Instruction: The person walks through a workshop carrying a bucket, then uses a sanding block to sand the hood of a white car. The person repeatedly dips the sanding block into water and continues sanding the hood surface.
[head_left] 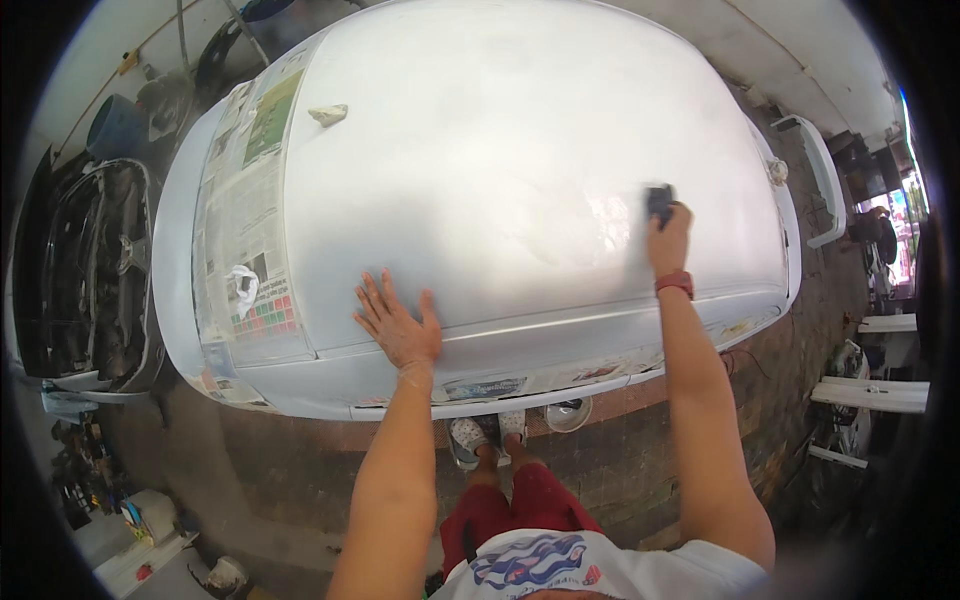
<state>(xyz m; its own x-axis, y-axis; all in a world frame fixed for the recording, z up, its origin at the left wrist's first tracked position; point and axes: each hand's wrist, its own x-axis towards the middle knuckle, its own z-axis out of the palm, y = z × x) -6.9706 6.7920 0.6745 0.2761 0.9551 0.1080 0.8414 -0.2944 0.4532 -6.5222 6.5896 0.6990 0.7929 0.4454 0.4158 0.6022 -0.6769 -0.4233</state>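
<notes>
- Looking in from afar, I see the car roof filling the middle of my view, open surface stretching between the two hands and past them to its far edge
- Along its near side runs a long raised rail, and below that newspaper masks the side
- More newspaper covers a band past the left edge, a white wad lying on it; a crumpled tan lump sits on the roof just inside that edge
- Near the right end I see a curved white trim piece; dark floor runs along the near side, a bowl beside the shoes
- Pale and smooth, the roof greys toward the left hand, which lies flat near the rail, fingers spread, palm bare
- My right hand curls its fingers round a small black block at the roof's right part, beside a wet, glossy patch; the block's underside is hidden from me
</notes>
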